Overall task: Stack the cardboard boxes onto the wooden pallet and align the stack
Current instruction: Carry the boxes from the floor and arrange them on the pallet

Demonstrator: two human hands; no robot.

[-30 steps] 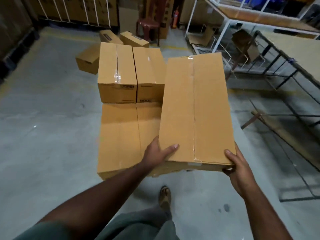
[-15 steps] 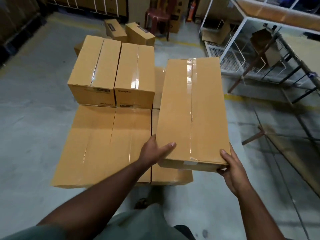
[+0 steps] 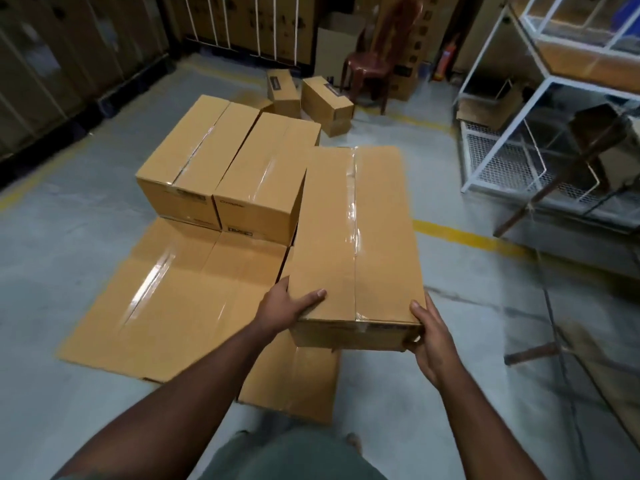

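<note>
The grey concrete floor [image 3: 62, 278], smooth and scuffed, is carrying a painted yellow line [image 3: 464, 235] and everything else in view. On it the bottom layer [image 3: 180, 299] of flat-topped brown cardboard boxes is lying side by side, at least three taped tops showing, glossy clear tape catching the light; whatever is under them is hidden. Two upper boxes [image 3: 239, 171], rectangular and tape-sealed along the middle seam, are sitting touching each other on the far part of that layer. The long carried box [image 3: 353, 237], matte corrugated cardboard with a shiny tape strip running down its length, is being held above the right side of the layer, just beside the two upper boxes. The left hand [image 3: 287, 306] is gripping its near left corner, thumb lying on top and fingers wrapped under the side; the right hand [image 3: 429, 330] is clasping the near right corner, thumb on the top edge, fingers curling beneath. Farther off, two small boxes [image 3: 311, 98] with dark labels are lying loose on the floor beside one dark red plastic chair [image 3: 370, 64], and a white metal rack [image 3: 540, 109] with wire mesh is standing at the right.
</note>
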